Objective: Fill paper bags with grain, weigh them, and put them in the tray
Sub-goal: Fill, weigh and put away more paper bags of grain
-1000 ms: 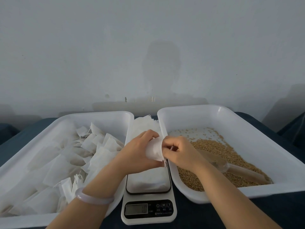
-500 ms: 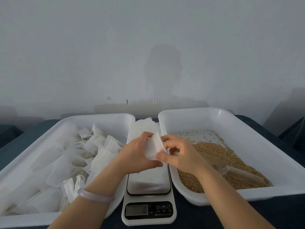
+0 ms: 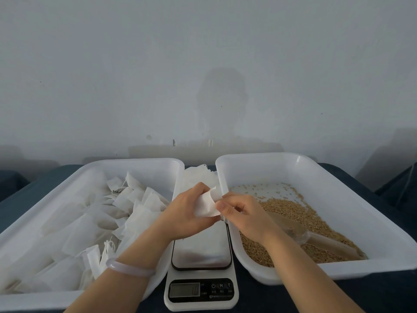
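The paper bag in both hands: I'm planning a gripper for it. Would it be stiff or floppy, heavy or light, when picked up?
Probably floppy: the paper bag bends and creases between the left hand and the right hand. Likely very light: it looks flat and empty. It may crumple under a firm pinch, as its edge curls.

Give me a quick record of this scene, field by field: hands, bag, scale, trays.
Left hand: holds a paper bag above the scale
Right hand: pinches the bag's edge
Scale: between the trays, display unreadable
Left tray: piled white bags
Right tray: grain and a scoop
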`<state>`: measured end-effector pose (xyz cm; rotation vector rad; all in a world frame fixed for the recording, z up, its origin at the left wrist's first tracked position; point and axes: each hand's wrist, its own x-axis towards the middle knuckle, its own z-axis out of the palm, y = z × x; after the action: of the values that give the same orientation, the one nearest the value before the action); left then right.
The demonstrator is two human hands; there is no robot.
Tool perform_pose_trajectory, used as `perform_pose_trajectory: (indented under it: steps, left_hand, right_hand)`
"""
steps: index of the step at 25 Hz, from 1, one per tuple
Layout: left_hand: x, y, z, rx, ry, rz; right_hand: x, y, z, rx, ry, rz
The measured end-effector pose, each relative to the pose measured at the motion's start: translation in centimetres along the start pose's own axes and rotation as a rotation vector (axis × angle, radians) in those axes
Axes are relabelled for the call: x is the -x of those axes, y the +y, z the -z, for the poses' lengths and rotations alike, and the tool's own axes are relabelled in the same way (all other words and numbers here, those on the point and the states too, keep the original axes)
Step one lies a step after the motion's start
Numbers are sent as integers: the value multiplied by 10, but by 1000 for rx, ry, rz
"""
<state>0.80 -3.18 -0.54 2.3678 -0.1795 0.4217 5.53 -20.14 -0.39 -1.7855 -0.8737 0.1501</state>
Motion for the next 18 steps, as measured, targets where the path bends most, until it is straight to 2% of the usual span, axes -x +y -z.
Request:
perform_pose_trajectory:
  steps: [3, 5, 8, 10, 11, 13, 15, 18]
  left_hand:
    - [0, 2, 2, 9, 30, -69]
    - [0, 2, 2, -11, 29, -93]
    - [1, 0, 1, -22, 16, -106]
    - [2, -1, 2, -17, 16, -116]
    - [3, -1, 1, 6, 13, -104]
    - [2, 0, 0, 65, 16, -77]
    - [1, 1, 0, 108, 13, -64]
    - [2, -1, -1, 119, 0, -55]
  right_hand:
    - [-1, -1, 2, 35, 34, 12]
    - [0, -5, 1, 83, -6, 17]
    - [2, -13, 25, 129, 1, -48]
    - [4, -7, 65, 249, 96, -175]
    - [9, -1, 89, 402, 71, -271]
    - [27, 23, 127, 720, -156, -559]
    - [48, 48, 141, 866, -327, -771]
    - [58, 70, 148, 860, -284, -732]
